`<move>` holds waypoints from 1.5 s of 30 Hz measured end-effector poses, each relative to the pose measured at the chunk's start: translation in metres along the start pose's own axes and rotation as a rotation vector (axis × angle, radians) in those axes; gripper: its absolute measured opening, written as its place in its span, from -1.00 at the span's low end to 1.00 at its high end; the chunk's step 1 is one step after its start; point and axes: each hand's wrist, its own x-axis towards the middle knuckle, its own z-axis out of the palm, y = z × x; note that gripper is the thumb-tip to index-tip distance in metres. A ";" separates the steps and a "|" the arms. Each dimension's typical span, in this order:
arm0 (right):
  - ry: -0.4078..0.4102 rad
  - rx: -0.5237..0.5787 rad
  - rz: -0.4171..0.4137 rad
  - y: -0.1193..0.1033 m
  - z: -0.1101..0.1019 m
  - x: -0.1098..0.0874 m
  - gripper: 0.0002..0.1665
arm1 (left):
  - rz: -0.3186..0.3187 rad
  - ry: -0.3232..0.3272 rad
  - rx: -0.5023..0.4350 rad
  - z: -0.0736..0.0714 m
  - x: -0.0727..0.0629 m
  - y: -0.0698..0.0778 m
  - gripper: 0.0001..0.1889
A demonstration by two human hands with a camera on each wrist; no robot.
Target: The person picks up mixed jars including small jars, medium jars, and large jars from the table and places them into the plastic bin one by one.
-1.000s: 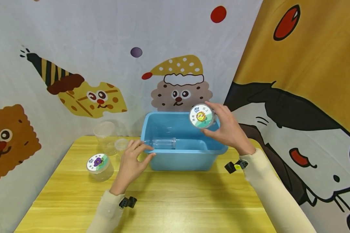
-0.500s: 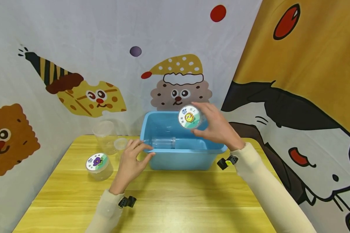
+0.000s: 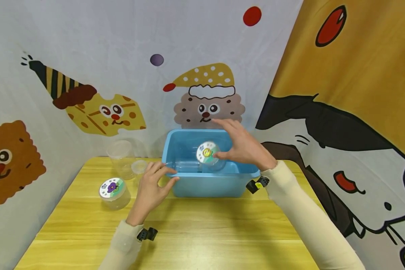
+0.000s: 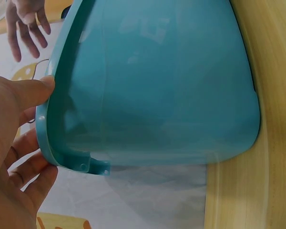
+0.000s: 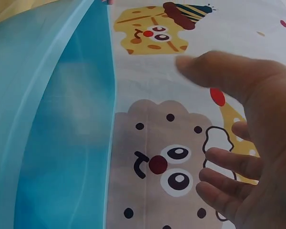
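The sunflower jar (image 3: 206, 152) is inside the blue tub (image 3: 209, 186), mid-frame in the head view — whether it touches bottom, I cannot tell. A clear tube (image 3: 186, 166) lies left of it. The right hand (image 3: 245, 147), above right, is spread and free; the left hand (image 3: 152, 190) grips the tub's rim. Lower left on the table (image 3: 202, 232) — a purple-flower jar (image 3: 114, 193).

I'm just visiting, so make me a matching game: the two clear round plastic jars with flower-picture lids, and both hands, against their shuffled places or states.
1. Clear jar with yellow-sunflower lid
2. Clear jar with purple-flower lid
3. Left hand
4. Right hand

A. Open, holding nothing
B. On the yellow wood-grain table
C. Within the blue plastic tub
D. Gripping the tub's rim

Pairs: 1-C, 2-B, 3-D, 4-A
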 end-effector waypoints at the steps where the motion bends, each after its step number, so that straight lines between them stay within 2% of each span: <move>1: -0.006 0.003 0.002 0.000 0.000 0.000 0.19 | 0.002 0.002 0.000 0.000 0.000 0.000 -0.81; 11: 0.024 0.025 0.011 0.010 -0.004 -0.008 0.08 | -0.014 -0.013 -0.003 0.000 0.000 0.000 -0.81; 22: 0.165 -0.002 -0.033 0.032 -0.003 -0.026 0.10 | -0.001 -0.003 -0.003 0.001 0.000 0.000 -0.80; 35: 0.264 0.004 -0.039 0.045 0.007 -0.049 0.13 | 0.015 0.019 -0.005 0.000 -0.002 -0.002 -0.78; 45: 0.326 -0.002 0.012 0.056 0.015 -0.074 0.15 | 0.021 0.011 -0.005 0.002 0.000 0.000 -0.79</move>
